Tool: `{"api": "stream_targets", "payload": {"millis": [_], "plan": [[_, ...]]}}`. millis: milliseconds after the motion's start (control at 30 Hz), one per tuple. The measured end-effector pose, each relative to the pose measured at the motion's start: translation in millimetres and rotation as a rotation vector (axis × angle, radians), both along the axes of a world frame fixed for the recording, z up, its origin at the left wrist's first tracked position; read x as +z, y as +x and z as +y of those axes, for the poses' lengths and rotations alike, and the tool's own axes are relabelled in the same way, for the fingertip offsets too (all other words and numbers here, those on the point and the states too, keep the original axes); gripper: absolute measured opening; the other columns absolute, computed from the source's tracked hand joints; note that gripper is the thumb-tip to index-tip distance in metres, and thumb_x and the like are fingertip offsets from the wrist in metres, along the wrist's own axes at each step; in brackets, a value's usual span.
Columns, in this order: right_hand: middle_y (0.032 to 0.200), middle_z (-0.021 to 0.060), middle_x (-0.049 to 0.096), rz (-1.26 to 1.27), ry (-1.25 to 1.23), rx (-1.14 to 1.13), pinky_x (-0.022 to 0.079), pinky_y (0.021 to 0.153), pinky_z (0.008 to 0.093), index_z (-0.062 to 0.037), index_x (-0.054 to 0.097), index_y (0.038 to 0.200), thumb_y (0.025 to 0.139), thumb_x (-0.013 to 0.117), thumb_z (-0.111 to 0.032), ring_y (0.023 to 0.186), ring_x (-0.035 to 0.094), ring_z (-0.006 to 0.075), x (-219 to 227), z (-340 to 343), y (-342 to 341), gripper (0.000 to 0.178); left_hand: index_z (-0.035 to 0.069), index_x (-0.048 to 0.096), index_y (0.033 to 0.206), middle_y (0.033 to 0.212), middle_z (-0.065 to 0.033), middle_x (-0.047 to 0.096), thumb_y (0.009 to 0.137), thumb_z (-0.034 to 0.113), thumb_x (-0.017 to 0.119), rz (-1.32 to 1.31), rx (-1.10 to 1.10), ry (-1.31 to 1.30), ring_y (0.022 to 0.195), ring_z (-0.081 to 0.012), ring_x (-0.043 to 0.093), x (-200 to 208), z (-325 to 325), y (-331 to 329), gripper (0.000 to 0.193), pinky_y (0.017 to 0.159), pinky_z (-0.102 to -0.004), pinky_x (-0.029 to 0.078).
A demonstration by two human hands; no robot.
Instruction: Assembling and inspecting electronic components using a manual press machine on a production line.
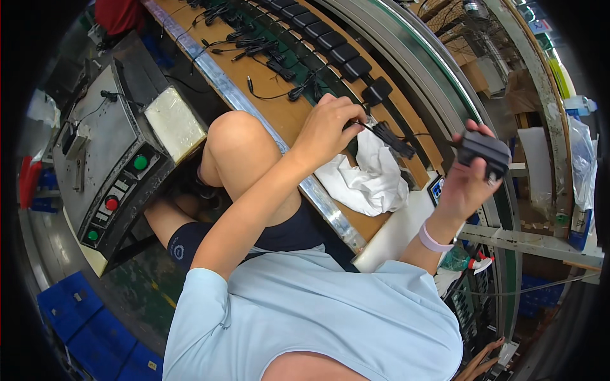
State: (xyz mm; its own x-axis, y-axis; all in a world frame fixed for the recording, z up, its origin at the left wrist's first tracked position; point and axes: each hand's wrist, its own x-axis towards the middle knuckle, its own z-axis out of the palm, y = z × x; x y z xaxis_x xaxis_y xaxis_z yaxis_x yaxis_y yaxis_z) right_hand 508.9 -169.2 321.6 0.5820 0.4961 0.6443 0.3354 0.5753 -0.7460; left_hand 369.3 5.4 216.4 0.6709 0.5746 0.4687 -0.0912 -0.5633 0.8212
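In my right hand [467,181] is a black power adapter [484,152], held up at the right beside the conveyor rail. My left hand [333,124] is closed on a thin black cable, and a bundled black cord [394,140] hangs between the two hands. Whether that bundle belongs to the held adapter, I cannot tell. A crumpled white cloth [368,181] lies on the bench just below my left hand. Beyond that hand, a row of black power adapters [333,41] runs along the bench, with their coiled cables [260,47] spread beside them.
Left of my knee stands a control box [105,159] with green and red buttons and a pale wrapped block [175,124]. A phone [436,188] rests near my right wrist, a spray bottle [456,259] below it. Blue crates [95,330] sit lower left. Another person's arm [480,362] shows lower right.
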Motion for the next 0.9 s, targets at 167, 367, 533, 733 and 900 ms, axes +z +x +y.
{"api": "stream_targets", "payload": {"millis": [167, 367, 533, 733, 900], "plan": [[0.128, 0.0221, 0.055, 0.011, 0.121, -0.037, 0.05, 0.097, 0.0398, 0.0023, 0.041, 0.138, 0.084, 0.076, -0.03, 0.112, 0.058, 0.0299, 19.7, -36.5, 0.2, 0.072, 0.005, 0.066, 0.1, 0.091, -0.0048, 0.065, 0.078, -0.005, 0.063, 0.163, 0.052, 0.23, 0.089, -0.0239, 0.054, -10.2, 2.7, 3.1, 0.025, 0.085, -0.03, 0.045], [0.123, 0.0194, 0.056, 0.153, 0.404, 0.273, 0.053, 0.091, 0.0359, -0.0061, 0.051, 0.129, 0.08, 0.08, -0.035, 0.102, 0.059, 0.0264, 33.8, -50.4, -1.0, 0.064, 0.005, 0.067, 0.101, 0.098, -0.0065, 0.065, 0.079, -0.006, 0.059, 0.108, 0.082, 0.203, 0.092, -0.0217, 0.055, -11.4, 7.4, -17.7, 0.026, 0.086, -0.0289, 0.045], [0.098, 0.0151, 0.064, -0.223, -0.04, 0.24, 0.054, 0.075, 0.0363, -0.0086, 0.059, 0.115, 0.068, 0.087, -0.019, 0.091, 0.062, 0.0273, 18.2, -10.3, -39.1, 0.056, 0.003, 0.067, 0.106, 0.107, -0.0109, 0.061, 0.077, 0.003, 0.066, -0.252, -0.16, -0.241, 0.095, -0.0199, 0.055, 72.2, -23.7, -70.7, 0.029, 0.086, -0.0295, 0.046], [0.096, 0.0163, 0.067, -0.295, -0.122, 0.361, 0.053, 0.081, 0.0384, 0.0, 0.061, 0.102, 0.068, 0.085, -0.007, 0.089, 0.065, 0.0303, -7.4, 24.0, -94.2, 0.042, -0.001, 0.07, 0.103, 0.101, -0.0113, 0.061, 0.071, 0.013, 0.08, -0.428, -0.227, 0.089, 0.086, -0.0213, 0.057, 112.5, -48.0, -107.5, 0.036, 0.078, -0.0301, 0.05], [0.096, 0.0169, 0.067, -0.361, -0.074, 0.398, 0.053, 0.08, 0.0387, 0.0008, 0.06, 0.102, 0.068, 0.085, -0.007, 0.089, 0.065, 0.0302, 7.3, 39.4, -108.9, 0.042, 0.0, 0.071, 0.1, 0.1, -0.0103, 0.061, 0.068, 0.017, 0.084, -0.55, -0.162, 0.142, 0.085, -0.0206, 0.057, 102.6, -45.3, -121.3, 0.039, 0.075, -0.0296, 0.05]]}}
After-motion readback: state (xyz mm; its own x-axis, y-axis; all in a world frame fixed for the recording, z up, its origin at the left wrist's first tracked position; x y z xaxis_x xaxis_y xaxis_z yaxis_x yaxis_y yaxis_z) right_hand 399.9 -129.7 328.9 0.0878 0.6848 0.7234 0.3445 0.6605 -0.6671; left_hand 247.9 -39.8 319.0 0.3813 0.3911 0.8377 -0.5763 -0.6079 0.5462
